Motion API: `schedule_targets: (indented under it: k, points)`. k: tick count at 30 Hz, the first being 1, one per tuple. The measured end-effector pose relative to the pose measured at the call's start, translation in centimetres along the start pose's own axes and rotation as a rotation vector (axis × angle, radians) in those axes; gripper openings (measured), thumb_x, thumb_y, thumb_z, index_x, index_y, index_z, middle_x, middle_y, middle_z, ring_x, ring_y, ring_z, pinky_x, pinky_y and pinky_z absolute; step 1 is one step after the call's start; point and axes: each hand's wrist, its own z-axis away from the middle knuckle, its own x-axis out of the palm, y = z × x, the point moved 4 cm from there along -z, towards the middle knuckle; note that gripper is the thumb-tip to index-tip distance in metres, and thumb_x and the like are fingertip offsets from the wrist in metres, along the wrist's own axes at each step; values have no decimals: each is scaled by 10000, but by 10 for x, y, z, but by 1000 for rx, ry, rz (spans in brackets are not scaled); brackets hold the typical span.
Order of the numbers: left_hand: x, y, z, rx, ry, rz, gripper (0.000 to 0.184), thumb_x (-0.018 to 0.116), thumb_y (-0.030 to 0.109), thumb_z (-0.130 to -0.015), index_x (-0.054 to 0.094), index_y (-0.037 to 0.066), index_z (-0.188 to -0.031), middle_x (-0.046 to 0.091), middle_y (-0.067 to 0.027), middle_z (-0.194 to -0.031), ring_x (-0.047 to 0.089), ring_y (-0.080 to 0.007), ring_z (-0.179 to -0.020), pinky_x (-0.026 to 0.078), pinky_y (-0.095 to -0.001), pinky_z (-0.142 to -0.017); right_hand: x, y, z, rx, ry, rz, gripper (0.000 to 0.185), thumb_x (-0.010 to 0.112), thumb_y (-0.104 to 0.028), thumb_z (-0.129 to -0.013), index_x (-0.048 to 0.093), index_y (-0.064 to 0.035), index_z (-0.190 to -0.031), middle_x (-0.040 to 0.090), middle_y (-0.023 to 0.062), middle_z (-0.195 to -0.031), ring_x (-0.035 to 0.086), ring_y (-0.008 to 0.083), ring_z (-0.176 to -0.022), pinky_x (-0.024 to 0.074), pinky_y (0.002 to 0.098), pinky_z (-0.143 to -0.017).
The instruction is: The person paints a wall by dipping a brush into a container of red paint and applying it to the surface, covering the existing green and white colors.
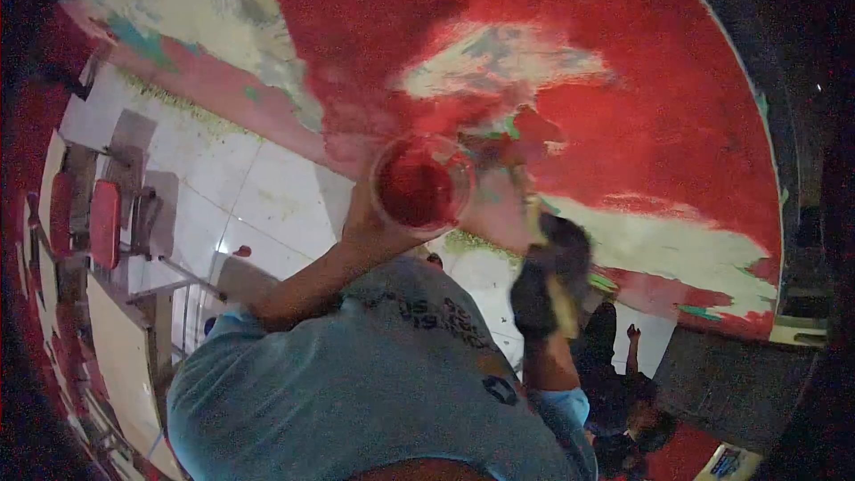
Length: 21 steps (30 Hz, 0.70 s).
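Note:
My left hand [368,212] is wrapped round a clear round container [381,180] with red paint [417,189] inside. I look down into its mouth from above. To the right, my right hand [554,276] looks dark, as if gloved, and is smeared by motion. Its fingers are closed round a paintbrush with a pale handle [534,216]; the blurred bristle end is close to the wall just beyond the container. Ahead is the wall [659,116], largely covered in red, with cream patches [512,61] and small green spots showing through.
Pale floor tiles [267,191] lie below, with crumbled debris [191,111] along the wall's foot. Red chairs [105,223] and pale desks [120,352] stand at left. Another person in dark clothes [623,392] is at lower right, near a dark grey panel [726,387].

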Motion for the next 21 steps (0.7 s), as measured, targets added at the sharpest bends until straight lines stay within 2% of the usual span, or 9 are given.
schedule_targets:
  k: [1, 2, 5, 9, 11, 12, 14, 20, 21]
  points:
    - [2, -2, 0, 0, -17, -10, 960, 835, 294, -420, 321, 14, -1181, 444, -150, -1118, 466, -257, -1030, 384, -363, -882, -9, -18, -16, -124, -245, 746, 169, 523, -172, -768, 528, -35, -867, 565, 131, -868, 538, 263, -787, 425, 361, -701]
    - [5, -3, 0, 3, -36, -18, 952, 833, 285, -421, 325, 13, -1179, 451, -154, -1110, 476, -262, -1017, 390, -368, -874, -9, -26, -21, -121, -255, 740, 169, 523, -172, -768, 528, -35, -867, 565, 131, -868, 538, 263, -787, 425, 361, -701]
    - [7, 14, -5, 135, -33, -178, 952, 831, 289, -425, 321, 11, -1180, 466, -160, -1090, 489, -269, -997, 403, -376, -852, -10, -44, -35, -87, -196, 416, 173, 527, -168, -776, 498, -36, -885, 564, 127, -861, 534, 234, -755, 428, 329, -667]
    - [16, 10, -2, 75, -54, -25, 941, 828, 296, -428, 331, 7, -1172, 475, -165, -1077, 498, -278, -983, 406, -377, -842, -6, -58, -49, -43, -104, -6, 190, 532, -162, -787, 458, -36, -909, 563, 121, -851, 529, 196, -713, 431, 286, -621]
    - [18, -1, 0, -215, -57, 243, 938, 827, 305, -428, 337, 7, -1170, 477, -163, -1074, 496, -279, -986, 403, -374, -843, -4, -65, -54, -22, -59, -217, 203, 535, -159, -792, 438, -37, -922, 562, 117, -846, 527, 177, -692, 433, 264, -598]
    - [17, -2, 0, -219, -53, 245, 938, 827, 305, -428, 337, 7, -1170, 477, -163, -1074, 496, -279, -986, 403, -374, -843, -3, -70, -55, -12, -36, -323, 210, 536, -158, -795, 428, -37, -928, 561, 116, -844, 525, 167, -681, 433, 253, -586]
    - [14, 7, -3, 42, -97, 37, 931, 826, 302, -436, 340, 11, -1174, 474, -158, -1081, 492, -279, -990, 399, -373, -848, -1, -71, -54, 148, -53, -297, 215, 547, -167, -787, 431, -45, -922, 562, 143, -860, 535, 185, -658, 439, 264, -579]
    - [18, -11, -5, -56, -156, 146, 948, 825, 298, -447, 314, 22, -1196, 459, -152, -1109, 480, -280, -1010, 394, -375, -856, 16, -66, -62, 240, -216, -452, 207, 531, -172, -793, 464, -33, -930, 570, 127, -856, 557, 204, -717, 449, 277, -612]
    - [18, -12, -4, -77, -154, 181, 951, 825, 297, -447, 310, 26, -1199, 455, -152, -1114, 478, -280, -1014, 393, -376, -858, 16, -66, -63, 277, -222, -450, 193, 535, -161, -793, 479, -33, -926, 571, 99, -855, 545, 163, -700, 446, 263, -601]
